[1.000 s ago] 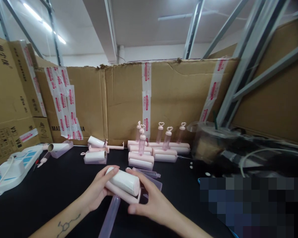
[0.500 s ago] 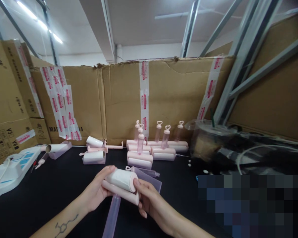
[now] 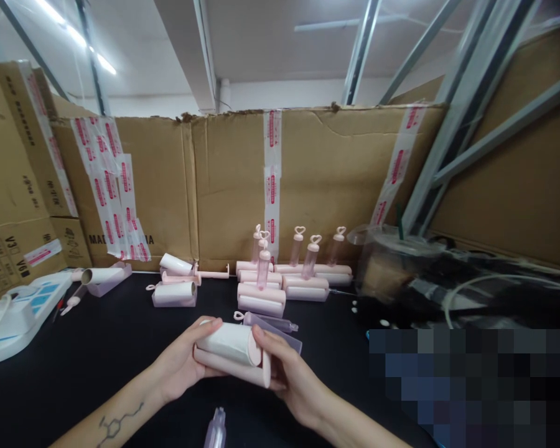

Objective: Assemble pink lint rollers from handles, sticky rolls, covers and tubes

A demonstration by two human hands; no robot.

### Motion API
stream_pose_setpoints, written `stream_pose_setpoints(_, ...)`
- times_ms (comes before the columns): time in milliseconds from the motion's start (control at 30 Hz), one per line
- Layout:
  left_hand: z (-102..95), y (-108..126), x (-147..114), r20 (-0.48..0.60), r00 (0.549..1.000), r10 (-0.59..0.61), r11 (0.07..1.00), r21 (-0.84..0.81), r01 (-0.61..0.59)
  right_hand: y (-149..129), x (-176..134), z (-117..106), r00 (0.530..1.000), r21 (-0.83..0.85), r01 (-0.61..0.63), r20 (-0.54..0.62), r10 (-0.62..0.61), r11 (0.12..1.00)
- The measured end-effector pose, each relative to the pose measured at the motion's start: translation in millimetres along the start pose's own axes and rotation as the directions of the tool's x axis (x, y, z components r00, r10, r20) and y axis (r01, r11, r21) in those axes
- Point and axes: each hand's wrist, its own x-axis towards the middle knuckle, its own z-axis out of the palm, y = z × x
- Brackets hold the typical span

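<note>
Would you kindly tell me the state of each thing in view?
Held roller: gripped, white roll exposed
Left hand: closed on roller
Right hand: closed on roller
Rear handles: upright
Near clear tube: partly out of view
Far-left roll: lying down
Power strip: white adapter on it
Cup: blurred, straw sticking out

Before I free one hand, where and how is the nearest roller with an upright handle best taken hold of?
Probably by the middle of its translucent handle, coming from the near side, fingers closing around it. The handle is slim and stands upright above the pink body, while other rollers crowd behind it. Your left hand and right hand both grip another roller.
</note>
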Motion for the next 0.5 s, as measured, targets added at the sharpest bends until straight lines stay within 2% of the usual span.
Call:
stream_pose_setpoints(167, -0.3, -1.9, 4.7, -0.012, 0.999, -0.04, 0.999, -0.017, 0.04, -1.4, 0.3, 2.2, 0.998, -0.047, 0.04, -0.051, -0.042, 0.998)
stream_pose_setpoints(500, 0.0, -4.3, 2.7, -0.014, 0.999, -0.045, 0.999, 0.008, 0.045, -4.6, -4.1, 3.8, 0.996, -0.085, 0.071, -0.044, -0.075, 0.994)
